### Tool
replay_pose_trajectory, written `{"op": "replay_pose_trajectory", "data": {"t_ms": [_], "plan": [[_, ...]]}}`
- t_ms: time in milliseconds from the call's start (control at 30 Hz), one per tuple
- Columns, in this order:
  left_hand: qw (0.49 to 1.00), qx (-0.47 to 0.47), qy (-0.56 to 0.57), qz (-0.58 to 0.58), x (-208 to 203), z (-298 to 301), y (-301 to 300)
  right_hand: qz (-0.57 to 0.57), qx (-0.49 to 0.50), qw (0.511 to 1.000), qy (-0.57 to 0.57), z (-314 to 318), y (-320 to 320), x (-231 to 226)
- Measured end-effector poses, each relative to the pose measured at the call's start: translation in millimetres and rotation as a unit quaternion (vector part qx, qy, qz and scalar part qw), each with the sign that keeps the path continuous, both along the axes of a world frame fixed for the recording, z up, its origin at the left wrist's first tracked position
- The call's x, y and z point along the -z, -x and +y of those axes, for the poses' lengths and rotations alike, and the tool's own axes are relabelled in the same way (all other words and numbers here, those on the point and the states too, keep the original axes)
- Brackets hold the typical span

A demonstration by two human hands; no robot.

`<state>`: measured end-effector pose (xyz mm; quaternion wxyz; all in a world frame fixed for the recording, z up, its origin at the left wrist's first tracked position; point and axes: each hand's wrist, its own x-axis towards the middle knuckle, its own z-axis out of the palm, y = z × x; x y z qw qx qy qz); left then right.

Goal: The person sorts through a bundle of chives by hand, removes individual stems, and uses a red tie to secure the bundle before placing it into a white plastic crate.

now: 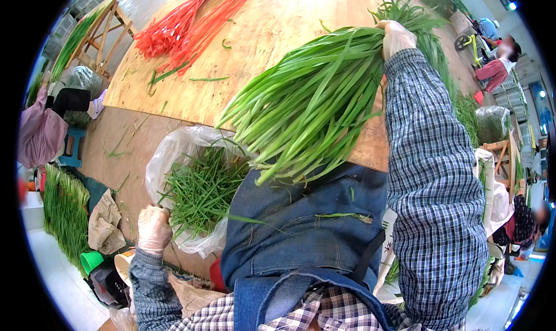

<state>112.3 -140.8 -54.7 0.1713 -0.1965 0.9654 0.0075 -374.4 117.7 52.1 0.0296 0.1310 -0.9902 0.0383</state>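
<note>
My right hand, in a thin clear glove, grips a thick bunch of garlic chives by its leafy end, over the near right edge of the wooden table. The pale stem ends fan down and left, above my denim apron. My left hand, also gloved, is closed in a fist left of an open plastic bag. Whatever it may hold is hidden. Short green trimmings fill the bag.
Red plastic ties lie across the wooden table. More chives lie beyond my right hand. Bundled chives stand on the left, near a blue stool. Other people sit at both sides.
</note>
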Motion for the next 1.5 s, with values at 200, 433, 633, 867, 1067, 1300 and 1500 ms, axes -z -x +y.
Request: {"op": "replay_pose_trajectory", "data": {"t_ms": [200,433,633,867,1067,1300,1500], "plan": [[0.871,0.180,-0.269,0.370,-48.3,103.6,82.8,0.080,-0.034,0.991,-0.099,14.1,-4.1,1.3],[0.915,0.302,-0.142,0.226,-32.3,162.8,149.0,0.065,0.003,0.998,0.003,15.6,-0.3,0.6],[0.906,0.238,-0.174,0.304,-12.0,153.3,150.6,0.017,0.039,0.993,0.109,23.4,14.5,13.4],[0.990,0.133,0.042,0.016,-1.5,67.2,48.1,0.079,-0.019,0.996,-0.035,10.8,-5.8,5.8],[0.852,0.221,-0.158,0.446,-47.0,132.3,113.7,0.067,-0.004,0.998,0.004,11.1,7.5,8.8],[0.882,0.086,-0.053,0.460,-25.3,154.1,157.0,0.089,-0.017,0.993,-0.072,11.8,-11.1,-1.0],[0.858,0.043,-0.003,0.512,-13.4,164.8,174.3,0.093,-0.019,0.994,-0.058,11.3,-15.7,-3.2]]}}
